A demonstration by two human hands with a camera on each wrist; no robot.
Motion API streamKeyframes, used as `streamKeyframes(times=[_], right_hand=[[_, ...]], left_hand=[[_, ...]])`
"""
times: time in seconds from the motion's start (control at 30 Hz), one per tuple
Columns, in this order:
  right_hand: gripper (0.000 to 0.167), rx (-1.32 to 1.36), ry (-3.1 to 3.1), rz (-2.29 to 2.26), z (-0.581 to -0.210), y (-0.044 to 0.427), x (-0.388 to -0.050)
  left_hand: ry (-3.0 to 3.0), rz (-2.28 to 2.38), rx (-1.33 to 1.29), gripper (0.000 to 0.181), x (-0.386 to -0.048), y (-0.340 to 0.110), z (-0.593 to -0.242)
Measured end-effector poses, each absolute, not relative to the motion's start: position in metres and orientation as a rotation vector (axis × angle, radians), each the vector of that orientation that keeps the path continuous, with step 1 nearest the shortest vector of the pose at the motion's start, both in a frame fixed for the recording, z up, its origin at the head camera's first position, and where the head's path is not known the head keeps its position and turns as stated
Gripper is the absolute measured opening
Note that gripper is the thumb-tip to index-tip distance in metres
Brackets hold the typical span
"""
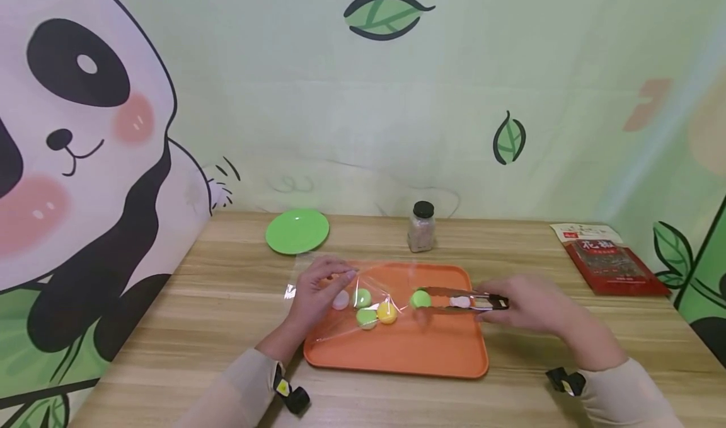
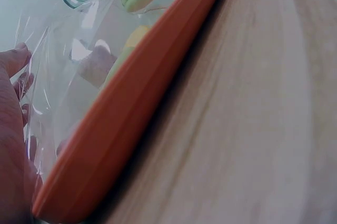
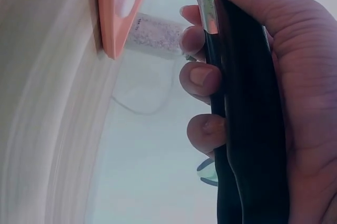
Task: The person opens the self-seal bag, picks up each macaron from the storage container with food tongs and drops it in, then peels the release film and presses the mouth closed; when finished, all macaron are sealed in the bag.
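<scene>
My left hand (image 1: 319, 292) pinches the edge of a clear plastic bag (image 2: 58, 77) over the left part of an orange tray (image 1: 408, 352). Two green macarons, a yellow macaron (image 1: 387, 313) and a whitish one (image 1: 341, 300) show through or beside the film; whether they lie inside it I cannot tell. My right hand (image 1: 530, 300) grips black-handled tongs (image 3: 253, 103) from the right. Between the tongs' tips is a green macaron (image 1: 421, 299), over the tray. A pale pinkish macaron (image 1: 460, 302) shows between the tongs' arms, on the tray.
Behind the tray stand a green plate (image 1: 297, 231) and a jar (image 1: 421, 229) with a black lid and pale grains. A red packet (image 1: 612, 264) lies at the right on the wooden table (image 1: 227, 333). A printed panda cloth (image 1: 272, 100) hangs behind.
</scene>
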State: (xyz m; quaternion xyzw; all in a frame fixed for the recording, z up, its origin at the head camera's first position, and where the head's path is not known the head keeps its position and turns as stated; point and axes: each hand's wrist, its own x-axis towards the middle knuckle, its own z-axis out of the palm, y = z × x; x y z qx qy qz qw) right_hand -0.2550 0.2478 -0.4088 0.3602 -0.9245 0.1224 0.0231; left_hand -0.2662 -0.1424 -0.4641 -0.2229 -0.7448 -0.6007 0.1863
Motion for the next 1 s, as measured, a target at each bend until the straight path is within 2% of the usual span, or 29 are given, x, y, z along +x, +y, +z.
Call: streamKeyframes(times=[0.37,0.53,0.77,1.0], right_hand=[[0.038,1.02,-2.791,0.424,-0.398,0.263,-0.256],[0.039,1.058,-2.785,0.337,-0.399,0.24,-0.258],[0.039,1.129,-2.805,0.309,-0.402,0.208,-0.274],[0.038,1.189,-2.797,0.243,-0.399,0.173,-0.289]], left_hand=[[-2.079,-1.678,-0.648,0.007,-0.272,-0.139,-0.464],[-2.066,-1.678,-0.647,0.007,-0.283,-0.143,-0.479],[-2.064,-1.671,-0.648,0.007,-0.268,-0.142,-0.467],[-2.038,-1.663,-0.688,0.007,-0.269,-0.143,-0.466]])
